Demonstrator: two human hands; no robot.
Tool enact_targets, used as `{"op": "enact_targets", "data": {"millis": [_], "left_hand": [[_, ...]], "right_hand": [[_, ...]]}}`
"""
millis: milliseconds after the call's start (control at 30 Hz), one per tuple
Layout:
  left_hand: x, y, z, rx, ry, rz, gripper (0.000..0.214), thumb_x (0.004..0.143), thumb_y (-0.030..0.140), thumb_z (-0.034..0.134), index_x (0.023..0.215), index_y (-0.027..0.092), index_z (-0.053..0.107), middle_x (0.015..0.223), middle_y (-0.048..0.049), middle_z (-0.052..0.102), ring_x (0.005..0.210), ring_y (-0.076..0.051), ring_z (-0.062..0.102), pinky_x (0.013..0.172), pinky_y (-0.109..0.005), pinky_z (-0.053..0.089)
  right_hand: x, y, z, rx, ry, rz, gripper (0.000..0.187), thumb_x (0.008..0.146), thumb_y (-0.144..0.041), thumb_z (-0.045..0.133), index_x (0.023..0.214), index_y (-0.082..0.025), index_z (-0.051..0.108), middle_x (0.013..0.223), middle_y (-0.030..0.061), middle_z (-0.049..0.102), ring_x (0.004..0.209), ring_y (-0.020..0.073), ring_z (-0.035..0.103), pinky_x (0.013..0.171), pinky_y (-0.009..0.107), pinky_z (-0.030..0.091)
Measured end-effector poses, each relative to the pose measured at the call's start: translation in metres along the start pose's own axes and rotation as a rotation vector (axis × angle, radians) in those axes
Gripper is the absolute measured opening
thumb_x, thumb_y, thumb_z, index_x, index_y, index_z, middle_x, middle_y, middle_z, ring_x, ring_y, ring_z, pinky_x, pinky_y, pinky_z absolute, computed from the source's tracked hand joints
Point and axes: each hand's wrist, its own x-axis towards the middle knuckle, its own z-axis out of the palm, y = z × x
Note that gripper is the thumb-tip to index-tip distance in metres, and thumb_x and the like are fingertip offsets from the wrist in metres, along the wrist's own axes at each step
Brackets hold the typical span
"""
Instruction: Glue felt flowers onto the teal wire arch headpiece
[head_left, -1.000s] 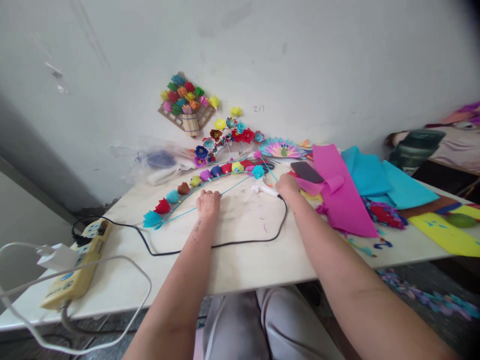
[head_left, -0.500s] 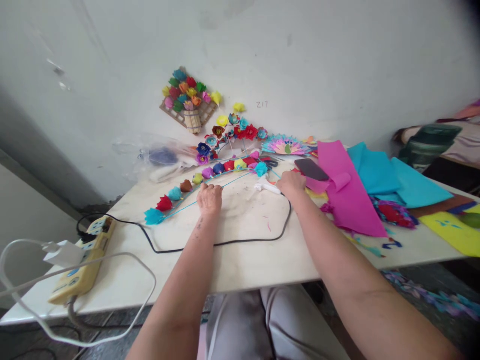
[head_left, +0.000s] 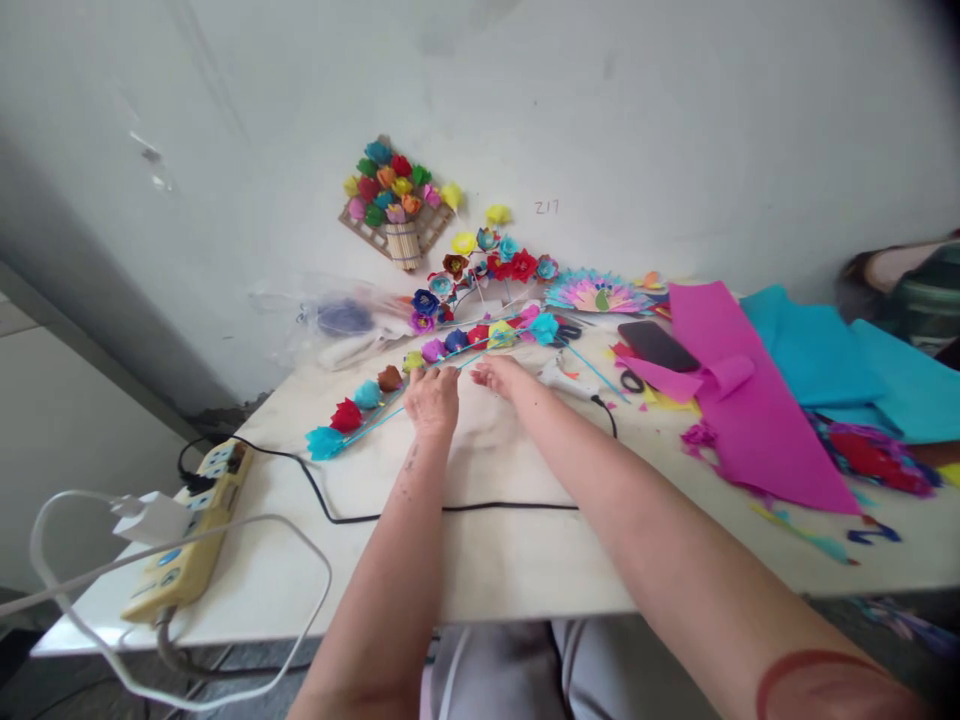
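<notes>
A garland of coloured paper flowers (head_left: pixel 390 378) lies in a slanting row across the table, with a blue flower at each end. A thin blue cord (head_left: pixel 382 420) stretches along its near side. My left hand (head_left: pixel 433 400) is closed on this cord beside the middle flowers. Just to the right, my right hand (head_left: pixel 499 376) hovers close to the cord with fingers loosely apart, holding nothing visible. Beyond the right-hand blue flower (head_left: pixel 544 328), the cord's loose end (head_left: pixel 596 370) lies toward scissors (head_left: pixel 632 381). A white glue gun (head_left: pixel 564 378) is partly behind my right forearm.
A yellow power strip (head_left: pixel 191 550) with a white charger (head_left: pixel 154 520) stands at left; a black cable (head_left: pixel 352 519) crosses the table. Pink paper (head_left: pixel 765 400), blue paper (head_left: pixel 817 350) and a phone (head_left: pixel 657 346) lie right. Finished paper flowers (head_left: pixel 465 270) stand behind.
My right hand has let go of the cord's right end and moved left, near my left hand. The cord's end now lies loose, and the glue gun and scissors show more. The view shifted right.
</notes>
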Motion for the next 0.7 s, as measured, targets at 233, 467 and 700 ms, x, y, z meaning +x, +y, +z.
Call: {"op": "enact_targets", "data": {"millis": [233,467,700], "left_hand": [[0.002,-0.006,-0.006,-0.045,0.093,0.001,0.039,0.084,0.041,0.028,0.086,0.026,0.064,0.076,-0.0066,0.06,0.082,-0.021,0.045,0.068,-0.03,0.032],[0.0,-0.01,-0.012,-0.119,0.182,-0.024,0.038,0.084,0.04,0.028,0.091,0.028,0.063,0.077,-0.007,0.06,0.083,-0.02,0.046,0.072,-0.03,0.032],[0.01,-0.01,-0.037,-0.209,0.348,-0.137,0.036,0.083,0.041,0.032,0.094,0.024,0.063,0.083,-0.0083,0.061,0.083,-0.019,0.05,0.073,-0.029,0.035]], "right_hand": [[0.041,-0.006,0.026,0.176,-0.038,0.013,0.021,0.084,-0.011,0.033,0.064,-0.015,0.041,0.051,-0.0015,0.048,0.047,0.0073,0.051,0.053,0.02,0.045],[0.042,-0.023,0.049,0.278,0.019,-0.141,0.016,0.082,-0.012,0.039,0.067,-0.017,0.04,0.05,-0.005,0.048,0.051,0.0058,0.053,0.054,0.017,0.045],[0.037,-0.095,0.062,0.082,0.124,-0.54,0.005,0.081,-0.022,0.043,0.081,-0.017,0.043,0.064,-0.0044,0.05,0.053,0.0044,0.055,0.052,0.015,0.043]]}}
